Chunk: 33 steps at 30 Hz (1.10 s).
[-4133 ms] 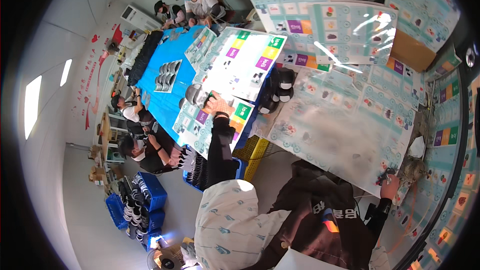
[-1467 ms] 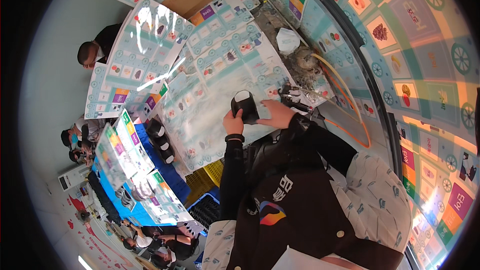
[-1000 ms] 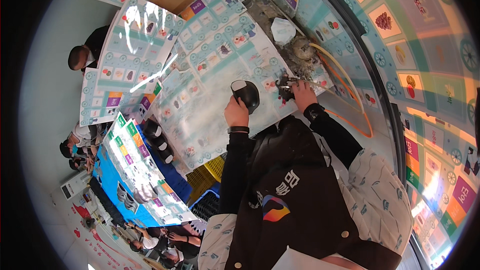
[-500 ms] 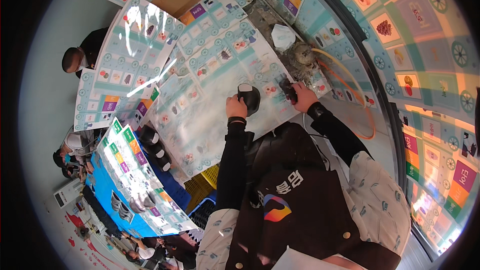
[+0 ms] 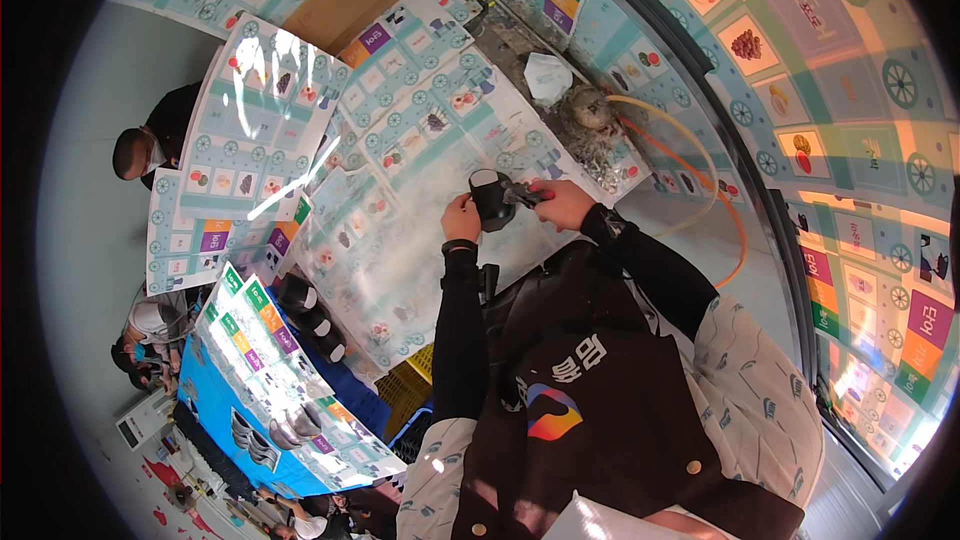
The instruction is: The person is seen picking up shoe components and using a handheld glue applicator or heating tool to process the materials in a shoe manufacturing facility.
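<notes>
My left hand (image 5: 460, 219) grips the left side of a black shoe-like piece (image 5: 490, 208) with a pale patch at its top, held above the covered bench. From the right, my right hand (image 5: 563, 206) is closed round a dark hand tool (image 5: 524, 194). Its jagged head meets or overlaps the right side of the black piece; whether it clamps there I cannot tell. The tool's exact kind is too small to make out. Beneath both hands lies the bench top (image 5: 400, 250), covered with patterned sheets and whitish smears.
A gritty trough with a round lump (image 5: 591, 108) and a crumpled white piece (image 5: 548, 79) borders the bench's right side. An orange hose (image 5: 738, 240) curves nearby. Black shoe-like pieces (image 5: 318, 325) stand at left, beside a blue table (image 5: 215, 425) with grey shoes. Another person (image 5: 165, 135) is farther left.
My right hand has moved left with the dark tool, up to the black piece. My left hand and the piece have shifted only slightly left.
</notes>
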Each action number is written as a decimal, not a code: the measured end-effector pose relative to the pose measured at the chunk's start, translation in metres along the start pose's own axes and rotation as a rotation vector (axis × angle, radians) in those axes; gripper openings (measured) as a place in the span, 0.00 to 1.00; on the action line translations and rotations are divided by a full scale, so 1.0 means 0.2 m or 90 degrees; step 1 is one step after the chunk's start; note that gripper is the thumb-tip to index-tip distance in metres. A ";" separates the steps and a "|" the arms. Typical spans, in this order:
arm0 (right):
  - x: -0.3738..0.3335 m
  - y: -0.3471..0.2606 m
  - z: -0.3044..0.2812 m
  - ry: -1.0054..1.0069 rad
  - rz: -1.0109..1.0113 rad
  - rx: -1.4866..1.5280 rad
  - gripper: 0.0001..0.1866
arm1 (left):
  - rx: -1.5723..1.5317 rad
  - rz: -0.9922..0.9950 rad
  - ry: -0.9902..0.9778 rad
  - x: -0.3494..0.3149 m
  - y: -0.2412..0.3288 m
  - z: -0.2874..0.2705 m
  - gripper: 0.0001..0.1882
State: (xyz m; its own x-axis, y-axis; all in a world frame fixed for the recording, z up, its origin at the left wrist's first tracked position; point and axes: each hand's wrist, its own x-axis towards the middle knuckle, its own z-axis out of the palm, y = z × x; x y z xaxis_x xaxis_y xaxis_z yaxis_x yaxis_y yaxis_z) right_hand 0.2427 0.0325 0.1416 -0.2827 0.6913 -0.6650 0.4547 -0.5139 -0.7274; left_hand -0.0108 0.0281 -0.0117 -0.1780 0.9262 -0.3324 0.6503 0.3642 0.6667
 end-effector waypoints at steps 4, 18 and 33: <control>0.08 -0.01 0.04 0.110 -0.124 -0.160 0.14 | 0.031 -0.013 0.016 0.00 -0.01 -0.01 0.18; 0.09 -0.04 0.03 0.044 -0.120 -0.251 0.13 | -0.008 -0.002 0.004 -0.02 0.01 -0.04 0.17; 0.05 0.04 0.04 0.146 -0.127 -0.304 0.13 | -0.028 0.024 0.014 -0.04 0.05 -0.04 0.16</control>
State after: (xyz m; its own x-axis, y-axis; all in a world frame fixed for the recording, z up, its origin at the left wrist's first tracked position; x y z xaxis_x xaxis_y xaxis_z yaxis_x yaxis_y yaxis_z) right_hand 0.2371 0.0317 0.1279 -0.2350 0.8716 -0.4302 0.7579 -0.1128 -0.6425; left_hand -0.0084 0.0255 0.0027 -0.1696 0.9412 -0.2922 0.6239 0.3320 0.7074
